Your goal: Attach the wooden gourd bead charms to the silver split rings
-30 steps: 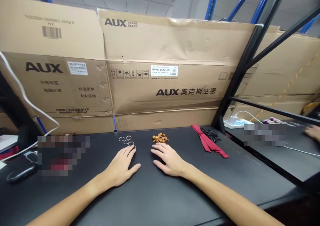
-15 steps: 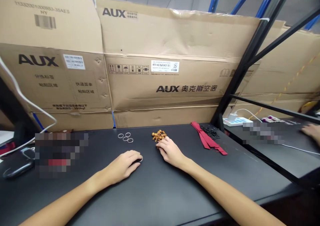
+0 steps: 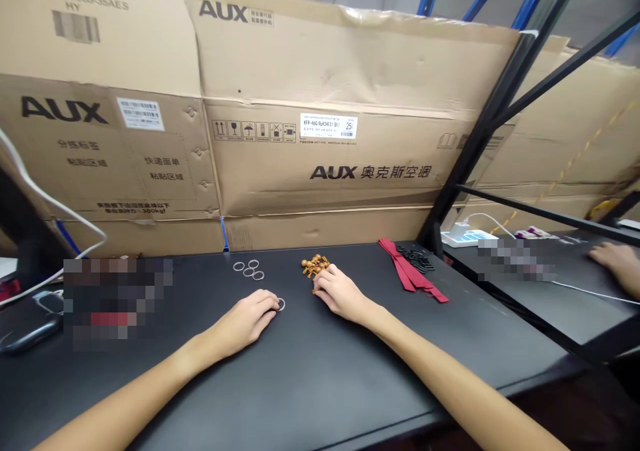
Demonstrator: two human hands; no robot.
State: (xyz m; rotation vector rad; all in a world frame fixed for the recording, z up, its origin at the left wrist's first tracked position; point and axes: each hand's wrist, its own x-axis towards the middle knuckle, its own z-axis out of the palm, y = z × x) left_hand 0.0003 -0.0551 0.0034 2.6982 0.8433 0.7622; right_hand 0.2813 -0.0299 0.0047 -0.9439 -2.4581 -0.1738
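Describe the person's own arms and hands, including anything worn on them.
The left hand and right hand are ungloved. The left forearm and right forearm are bare as far as the view reaches, with no sleeve showing. No watch, bracelet or marking shows at either wrist.

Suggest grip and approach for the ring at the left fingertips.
Pinch the ring by its exposed right rim, probably coming from the right: the left hand hides its left part, while the thin, open loop leaves that rim free.
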